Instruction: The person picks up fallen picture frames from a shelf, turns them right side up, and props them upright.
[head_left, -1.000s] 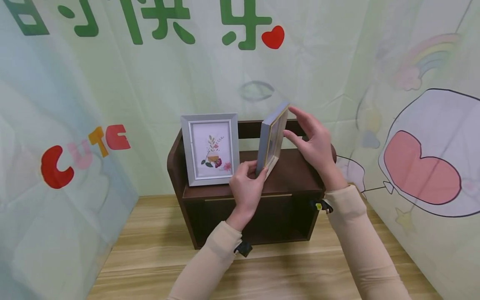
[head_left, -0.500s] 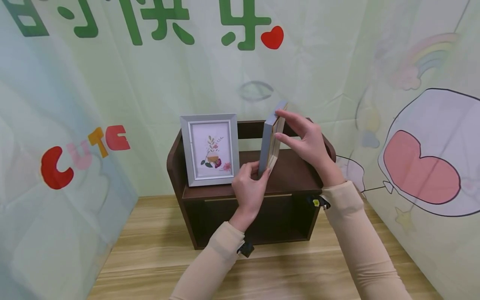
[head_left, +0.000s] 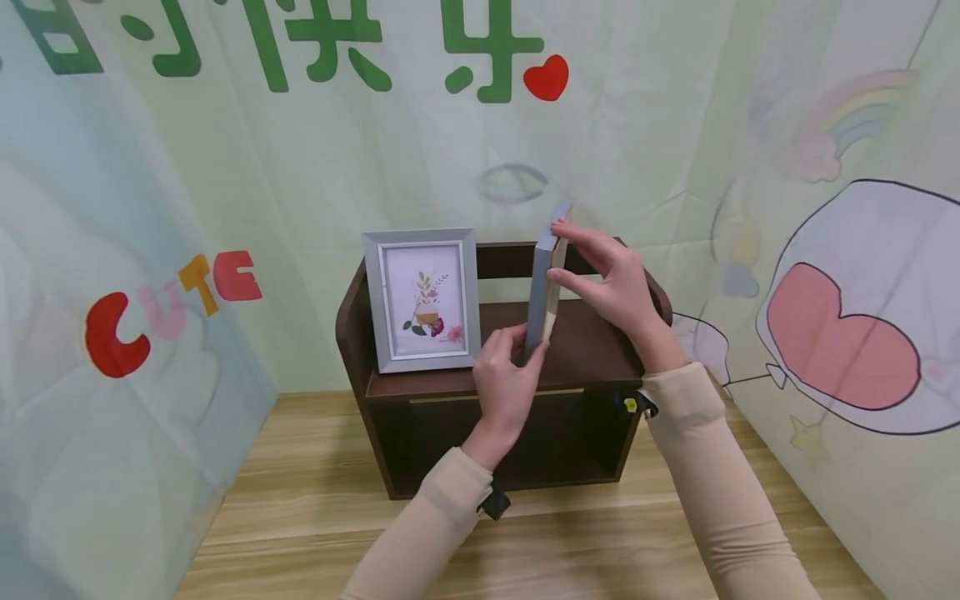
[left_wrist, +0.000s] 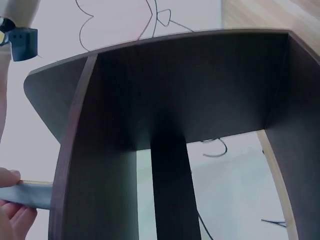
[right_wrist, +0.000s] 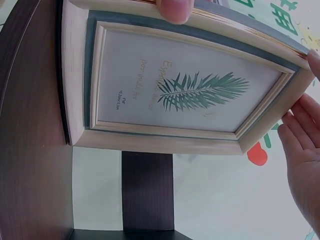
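Note:
My left hand [head_left: 504, 375] grips the lower near end of a picture frame [head_left: 538, 292], tilted edge-on above the shelf. In the right wrist view the frame's [right_wrist: 190, 85] cream face shows, with a green leaf print inside; its outer side is grey-blue. My right hand [head_left: 611, 275] reaches to its upper corner, index finger at the top and thumb at the near edge, fingers fairly straight. The right wrist view has that hand [right_wrist: 305, 140] at the corner too. In the left wrist view the left hand [left_wrist: 12, 215] pinches the grey side. A grey picture frame [head_left: 378, 308] stands upright beside it.
The small dark-brown shelf [head_left: 600, 337] has raised sides and a lower compartment, and stands on a wood-grain floor [head_left: 285, 467]. Printed cloth walls [head_left: 660, 150] enclose it at the back and sides.
The held frame has turned more edge-on and shifted slightly right with my left hand. My right hand has moved left, bringing its thumb to the near edge of the frame.

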